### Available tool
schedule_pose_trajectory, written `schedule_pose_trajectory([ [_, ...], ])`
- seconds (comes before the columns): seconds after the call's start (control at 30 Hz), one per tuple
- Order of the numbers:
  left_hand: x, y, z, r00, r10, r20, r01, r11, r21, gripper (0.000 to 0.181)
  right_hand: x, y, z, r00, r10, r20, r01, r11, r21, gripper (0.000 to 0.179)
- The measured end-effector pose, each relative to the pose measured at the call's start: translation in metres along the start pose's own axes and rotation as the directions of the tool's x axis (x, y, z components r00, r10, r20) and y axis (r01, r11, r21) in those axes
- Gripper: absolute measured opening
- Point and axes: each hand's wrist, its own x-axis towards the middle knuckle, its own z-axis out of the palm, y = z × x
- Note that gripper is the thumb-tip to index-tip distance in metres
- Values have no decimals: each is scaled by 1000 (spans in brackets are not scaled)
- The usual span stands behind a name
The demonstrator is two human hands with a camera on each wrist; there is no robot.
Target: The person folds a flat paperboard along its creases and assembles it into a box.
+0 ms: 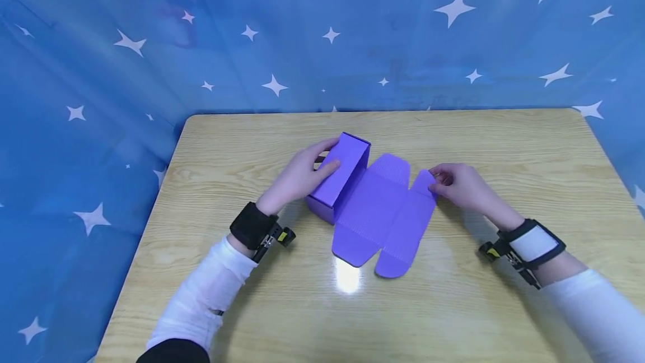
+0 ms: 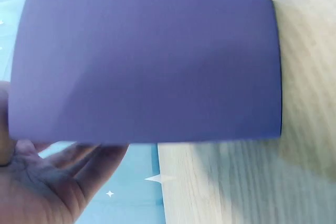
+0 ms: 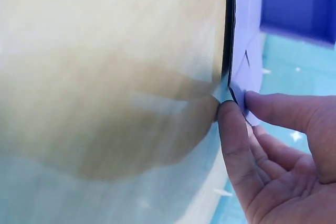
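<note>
A purple cardboard box [image 1: 339, 170] stands on its side with its lid [image 1: 385, 206] folded out to the right, tabs spread. My left hand [image 1: 304, 171] grips the box body from the left, thumb on the upper face and fingers around the far side. In the left wrist view the broad side of the box [image 2: 147, 61] fills most of the picture, hiding some of the fingers. At the lid's far right corner my right hand [image 1: 459, 184] pinches a small side tab [image 1: 424, 181] between thumb and fingers. The right wrist view shows that pinch at the tab's edge [image 3: 240, 95].
The box rests on a light wood-grain table [image 1: 242, 139]. Behind and to the left hangs a blue curtain [image 1: 322, 60] with white stars. Black straps with small cameras [image 1: 286, 236] sit on both wrists.
</note>
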Motion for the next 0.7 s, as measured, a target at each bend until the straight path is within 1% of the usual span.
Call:
schedule_pose_trajectory([
  [0.1,-11,2,5,999,-36,-31,35,998,-42,61,18,-1,-6,1000,-3,24,4,1000,-29,32],
  [0.23,-25,7,16,992,-84,-90,77,994,-75,64,41,-4,-13,999,6,48,-4,999,-48,35],
  [0.33,-31,12,24,986,-103,-128,96,993,-62,66,54,-5,-16,999,10,51,-7,998,-57,35],
  [0.43,-33,16,28,983,-106,-150,101,994,-42,68,62,-5,-17,999,11,48,-8,998,-61,34],
  [0.5,-34,16,27,982,-106,-155,104,994,-21,70,63,-6,-16,999,16,46,-13,998,-60,35],
  [0.57,-33,15,23,981,-109,-158,109,994,-13,71,61,-7,-16,999,24,37,-22,999,-43,38],
  [0.63,-31,14,18,981,-110,-157,108,994,-20,72,53,-9,-16,999,33,28,-32,999,-15,43],
  [0.7,-27,11,10,982,-105,-156,101,994,-38,71,41,-9,-15,999,38,21,-38,999,1,47],
])
